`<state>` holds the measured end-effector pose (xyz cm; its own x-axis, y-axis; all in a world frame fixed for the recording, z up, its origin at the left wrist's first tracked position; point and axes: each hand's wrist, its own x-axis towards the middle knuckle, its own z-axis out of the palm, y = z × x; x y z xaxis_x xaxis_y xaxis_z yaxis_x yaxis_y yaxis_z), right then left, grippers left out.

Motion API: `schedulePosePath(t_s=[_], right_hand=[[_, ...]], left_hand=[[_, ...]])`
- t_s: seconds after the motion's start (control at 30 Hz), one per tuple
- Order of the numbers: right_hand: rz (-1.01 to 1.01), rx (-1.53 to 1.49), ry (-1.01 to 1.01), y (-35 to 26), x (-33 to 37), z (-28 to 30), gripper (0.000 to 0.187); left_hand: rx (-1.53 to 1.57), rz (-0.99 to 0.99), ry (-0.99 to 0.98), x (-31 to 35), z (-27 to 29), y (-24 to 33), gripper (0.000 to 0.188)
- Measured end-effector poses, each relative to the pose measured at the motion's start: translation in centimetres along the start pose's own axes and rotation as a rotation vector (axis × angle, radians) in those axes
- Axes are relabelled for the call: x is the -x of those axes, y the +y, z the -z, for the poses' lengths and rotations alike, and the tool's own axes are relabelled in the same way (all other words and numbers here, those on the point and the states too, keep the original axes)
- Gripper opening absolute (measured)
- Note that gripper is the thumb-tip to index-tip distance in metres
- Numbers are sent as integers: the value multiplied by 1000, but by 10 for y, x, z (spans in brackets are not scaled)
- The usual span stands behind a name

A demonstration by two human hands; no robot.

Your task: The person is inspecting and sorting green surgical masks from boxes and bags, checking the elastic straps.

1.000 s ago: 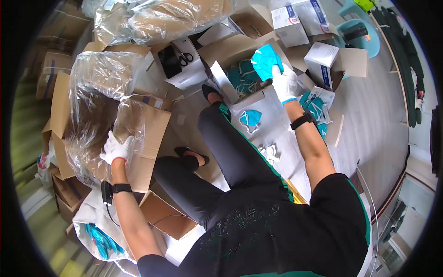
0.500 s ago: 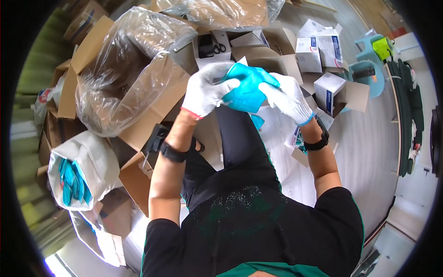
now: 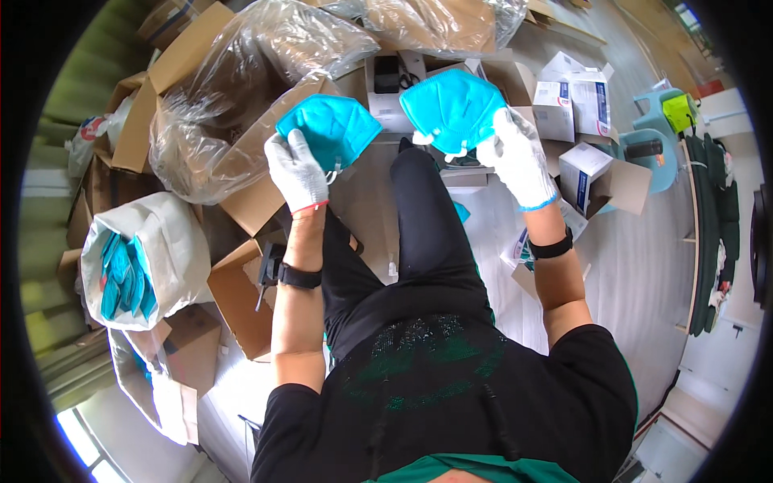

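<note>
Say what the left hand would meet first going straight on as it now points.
Beyond the teal mask it holds, the left hand would probably meet the clear plastic sheeting on the open carton first, though depth is hard to judge.

Left mask turquoise at eleven o'clock, right mask turquoise at one; left glove white with red edging, right glove white with blue; black shirt, green and silver dots, toward six; off-white sack at nine; pale-blue chair at two
</note>
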<state>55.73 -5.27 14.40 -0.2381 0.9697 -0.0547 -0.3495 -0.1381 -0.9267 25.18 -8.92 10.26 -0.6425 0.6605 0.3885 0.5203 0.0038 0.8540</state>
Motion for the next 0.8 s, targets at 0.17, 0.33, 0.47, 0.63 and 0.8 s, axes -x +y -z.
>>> schedulePosePath(t_s=[0.17, 0.33, 0.47, 0.63, 0.8], right_hand=[[-28, 620, -129, -7, 13, -17, 25], [-135, 311, -153, 4, 18, -47, 20], [-61, 214, -66, 26, 1, -70, 17], [8, 459, 10, 35, -9, -78, 22], [217, 420, 82, 55, -17, -84, 33]], left_hand=[[232, 165, -5, 4, -3, -10, 24], [715, 363, -223, 15, -8, 19, 28], [857, 481, -491, 28, -10, 24, 36], [1241, 643, -464, 37, -8, 38, 39], [719, 506, -458, 35, -9, 32, 30]])
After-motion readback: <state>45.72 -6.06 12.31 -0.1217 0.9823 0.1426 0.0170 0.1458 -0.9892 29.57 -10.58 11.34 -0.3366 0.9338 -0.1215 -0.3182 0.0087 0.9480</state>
